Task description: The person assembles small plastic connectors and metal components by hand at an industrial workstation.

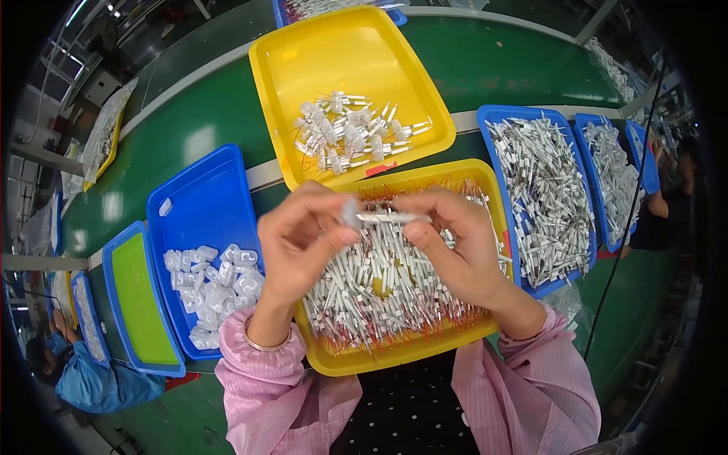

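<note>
Between thumb and fingers, my left hand (299,239) pinches a small translucent plastic housing (350,213), somewhat blurred. My right hand (459,243) is closed on a slim white stick-shaped part (390,218), whose left end meets the housing; how far it goes in cannot be made out. Both hands hover over a near yellow tray (402,356) filled with many similar white sticks (379,284) with thin red wires. Left of my left hand, a blue tray (201,163) holds a pile of loose translucent housings (216,288).
Beyond my hands, a larger yellow tray (334,53) holds housings joined with sticks (353,133). Blue trays of white sticks (542,197) and clear pieces (610,174) stand at right. A green-bottomed blue tray (144,296) lies far left. Other people (106,379) sit at both sides.
</note>
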Demonstrator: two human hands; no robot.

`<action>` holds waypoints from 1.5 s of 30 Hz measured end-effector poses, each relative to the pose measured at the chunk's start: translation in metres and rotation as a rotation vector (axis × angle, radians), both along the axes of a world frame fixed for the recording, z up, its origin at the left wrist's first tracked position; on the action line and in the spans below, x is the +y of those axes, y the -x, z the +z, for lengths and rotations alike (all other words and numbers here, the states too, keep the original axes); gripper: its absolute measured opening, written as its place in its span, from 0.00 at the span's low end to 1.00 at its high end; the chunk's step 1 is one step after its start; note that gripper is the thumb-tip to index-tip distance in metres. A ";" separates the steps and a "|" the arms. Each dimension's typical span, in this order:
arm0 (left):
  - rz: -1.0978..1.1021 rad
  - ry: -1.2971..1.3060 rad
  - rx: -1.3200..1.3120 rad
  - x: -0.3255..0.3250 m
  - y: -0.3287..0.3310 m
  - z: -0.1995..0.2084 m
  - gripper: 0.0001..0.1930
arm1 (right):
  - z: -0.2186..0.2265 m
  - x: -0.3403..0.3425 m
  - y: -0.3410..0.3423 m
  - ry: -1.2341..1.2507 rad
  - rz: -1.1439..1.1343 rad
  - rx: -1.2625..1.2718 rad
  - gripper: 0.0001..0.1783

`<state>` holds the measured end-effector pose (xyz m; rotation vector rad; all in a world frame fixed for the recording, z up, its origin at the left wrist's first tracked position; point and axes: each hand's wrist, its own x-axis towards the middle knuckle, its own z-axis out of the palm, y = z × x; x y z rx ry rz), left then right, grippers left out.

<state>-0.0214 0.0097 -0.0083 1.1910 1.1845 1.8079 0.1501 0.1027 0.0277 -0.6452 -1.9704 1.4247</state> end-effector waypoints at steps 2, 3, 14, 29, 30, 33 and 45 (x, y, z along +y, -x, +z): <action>0.148 0.037 -0.203 0.002 0.000 0.004 0.13 | -0.009 -0.005 0.001 -0.157 0.142 -0.110 0.03; 0.151 0.034 -0.205 0.003 0.002 0.000 0.13 | -0.016 -0.009 0.001 -0.310 0.282 -0.218 0.05; 0.247 0.174 -0.300 0.006 0.000 -0.016 0.12 | -0.041 -0.050 0.027 -0.690 0.557 -0.732 0.08; -0.022 0.160 -0.551 0.006 0.008 -0.017 0.13 | -0.018 0.004 -0.016 0.466 0.392 -0.152 0.06; -0.027 0.163 -0.548 0.007 0.005 -0.016 0.13 | -0.022 0.011 -0.018 0.508 0.420 -0.028 0.03; -0.115 0.141 -0.605 0.005 -0.002 -0.011 0.13 | 0.005 0.014 -0.011 0.605 0.209 0.085 0.03; -0.247 0.091 -0.541 0.007 -0.017 -0.014 0.18 | -0.007 0.005 -0.009 0.338 -0.023 0.306 0.07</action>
